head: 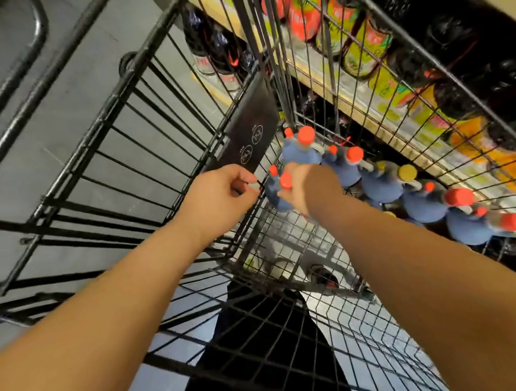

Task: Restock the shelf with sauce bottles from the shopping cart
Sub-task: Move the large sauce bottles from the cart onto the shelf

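Several blue sauce bottles [383, 182] with red or yellow caps stand in a row inside the black wire shopping cart [292, 317], along its side nearest the shelf. My right hand [307, 184] reaches into the cart and grips the nearest red-capped blue bottle [277, 193] by its neck. My left hand [219, 195] curls its fingers round the cart's wire rim beside that bottle. The shelf [368, 117] runs past the cart at the upper right, with dark and yellow-labelled bottles on it.
A black placard [250, 127] hangs on the cart's folding seat flap. Dark bottles [216, 52] stand on a lower shelf at top centre. Grey floor [56, 119] lies to the left. My dark trousers [264, 350] show through the cart's mesh.
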Available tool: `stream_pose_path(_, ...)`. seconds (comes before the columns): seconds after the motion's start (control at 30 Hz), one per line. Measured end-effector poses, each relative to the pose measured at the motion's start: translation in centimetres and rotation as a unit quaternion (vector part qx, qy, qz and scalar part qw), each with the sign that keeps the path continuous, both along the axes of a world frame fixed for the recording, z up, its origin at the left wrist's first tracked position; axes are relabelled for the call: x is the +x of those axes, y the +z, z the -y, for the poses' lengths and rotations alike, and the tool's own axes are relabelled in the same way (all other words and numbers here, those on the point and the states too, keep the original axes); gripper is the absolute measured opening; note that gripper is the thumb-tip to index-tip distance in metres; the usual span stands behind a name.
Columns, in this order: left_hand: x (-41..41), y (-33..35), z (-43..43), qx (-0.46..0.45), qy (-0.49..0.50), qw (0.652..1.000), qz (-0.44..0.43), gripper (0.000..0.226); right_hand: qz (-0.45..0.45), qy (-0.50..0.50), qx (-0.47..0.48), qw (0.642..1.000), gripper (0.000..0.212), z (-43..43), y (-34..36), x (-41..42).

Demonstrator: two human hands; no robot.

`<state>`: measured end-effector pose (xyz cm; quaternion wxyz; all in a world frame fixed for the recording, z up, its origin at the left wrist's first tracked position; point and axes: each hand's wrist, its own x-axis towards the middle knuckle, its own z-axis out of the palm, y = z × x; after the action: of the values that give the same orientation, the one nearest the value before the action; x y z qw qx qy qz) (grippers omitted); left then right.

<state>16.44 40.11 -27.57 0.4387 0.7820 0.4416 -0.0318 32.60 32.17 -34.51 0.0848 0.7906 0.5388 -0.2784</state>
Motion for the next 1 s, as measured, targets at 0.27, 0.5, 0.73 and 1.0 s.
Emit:
stream_pose_path(0.27, 0.1, -0.3, 0.2, -0.019, -0.012, 1.000, -0.014, 0.022, -0.127, -0.104, 0.151, 0.975, 0.034, 2.3, 2.1, 0.1)
stream_pose_path(0.5, -0.2, -1.4, 1.3, -0.052, -0.132, 0.988, -0.057, 0.103, -0.416, -0.384, 0.262, 0.781, 0.006, 5.7, 9.5, 1.1)
stream_pose_path(0.73, 0.3, 0.4, 3.8, -0.111, -0.124, 0.984, 0.064, 0.097, -0.535, -0.472, 0.310, 0.629, 0.006, 7.7, 13.2, 2.1)
stream_pose_path(1.0, 2.1, 2.0, 5.1, -0.147, -0.042, 0.984, 0.088, 0.081, -0.444, -0.581, 0.337, 0.593, 0.028, 8.2, 14.3, 2.7)
